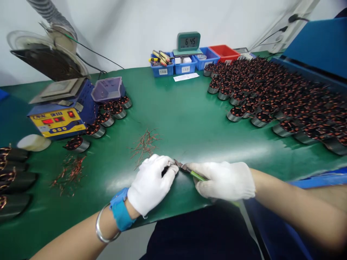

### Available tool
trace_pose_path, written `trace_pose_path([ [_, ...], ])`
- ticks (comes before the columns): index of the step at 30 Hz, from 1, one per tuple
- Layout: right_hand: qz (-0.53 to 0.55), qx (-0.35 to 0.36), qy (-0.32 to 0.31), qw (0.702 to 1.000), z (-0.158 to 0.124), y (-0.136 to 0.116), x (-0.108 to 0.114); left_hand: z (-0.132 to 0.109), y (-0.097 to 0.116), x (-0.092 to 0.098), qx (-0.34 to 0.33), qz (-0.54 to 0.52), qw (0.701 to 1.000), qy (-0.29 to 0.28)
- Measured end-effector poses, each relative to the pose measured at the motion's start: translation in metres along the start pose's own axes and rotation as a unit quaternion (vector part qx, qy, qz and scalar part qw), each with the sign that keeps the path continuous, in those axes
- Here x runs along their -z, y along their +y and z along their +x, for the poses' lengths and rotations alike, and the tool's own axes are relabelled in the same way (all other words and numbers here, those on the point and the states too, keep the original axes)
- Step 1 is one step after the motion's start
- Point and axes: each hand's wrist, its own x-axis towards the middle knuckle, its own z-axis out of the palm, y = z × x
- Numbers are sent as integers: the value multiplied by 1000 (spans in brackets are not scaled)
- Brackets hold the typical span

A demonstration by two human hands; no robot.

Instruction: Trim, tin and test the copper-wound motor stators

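Note:
My left hand [154,184], in a white glove, is closed around a small dark thing [164,171] that the fingers mostly hide. Only a dark patch of it shows between thumb and forefinger, so its kind is unclear. My right hand [221,180], also gloved in white, is wrapped round a pair of green-handled cutting pliers [199,176]. The pliers' jaws reach the left fingertips; whether they are closed on anything is too small to tell. Just beyond the left hand lies a loose pile of copper wire offcuts [146,144] on the green table mat [173,108].
Many copper-wound motor stators [260,117] crowd the right side. More stators [97,130] line a blue-yellow soldering unit [58,121] and purple bin [108,89]. Another wire pile [71,173] lies left. Blue tool boxes [162,70], a red bin [224,52] and a clock [189,41] stand behind.

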Motion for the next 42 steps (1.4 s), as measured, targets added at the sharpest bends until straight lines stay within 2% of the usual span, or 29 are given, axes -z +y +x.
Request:
trace_pose_path([
  [3,-134,-4,8,991,-3,0,-3,-3,-1,5,4,-11,1000,27],
  [6,-234,20,88,968,-5,0,-10,-6,-7,15,29,-103,989,99],
  [9,-293,38,181,938,1,-4,-18,-5,-15,23,40,-185,964,185],
  [11,-289,86,245,921,11,-10,-23,-2,-21,23,29,-205,953,219],
  [13,-264,178,284,904,25,-18,-31,1,-24,21,20,-200,950,241],
  [16,-255,296,275,879,46,-28,-44,5,-26,18,29,-165,950,263],
  [18,-256,311,263,877,54,-30,-47,6,-25,19,44,-152,952,263],
  [20,-240,293,278,883,56,-25,-40,7,-23,20,55,-158,950,263],
  [22,-219,247,327,885,53,-11,-21,8,-22,19,66,-186,944,266],
  [25,-219,108,427,870,48,28,21,12,-27,13,73,-234,933,264],
  [28,-267,-46,447,852,47,74,60,14,-35,5,70,-247,935,244],
  [29,-284,-83,455,840,48,87,69,15,-37,3,70,-244,939,234],
  [31,-323,-101,483,808,50,106,79,14,-39,1,66,-224,947,220],
  [33,-343,-107,518,776,51,112,81,15,-40,2,61,-181,956,224],
  [34,-338,-102,524,775,50,109,78,17,-41,5,60,-147,959,236],
  [35,-319,-90,517,789,47,102,72,20,-43,9,60,-103,960,255],
  [36,-290,-72,494,817,43,92,64,24,-47,14,66,-44,959,271],
  [39,-193,0,342,920,26,57,25,45,-65,36,117,149,940,284],
  [40,-196,24,286,938,20,45,10,55,-74,45,141,191,930,279],
  [42,-218,66,207,951,14,28,-20,79,-95,61,181,225,916,280],
])
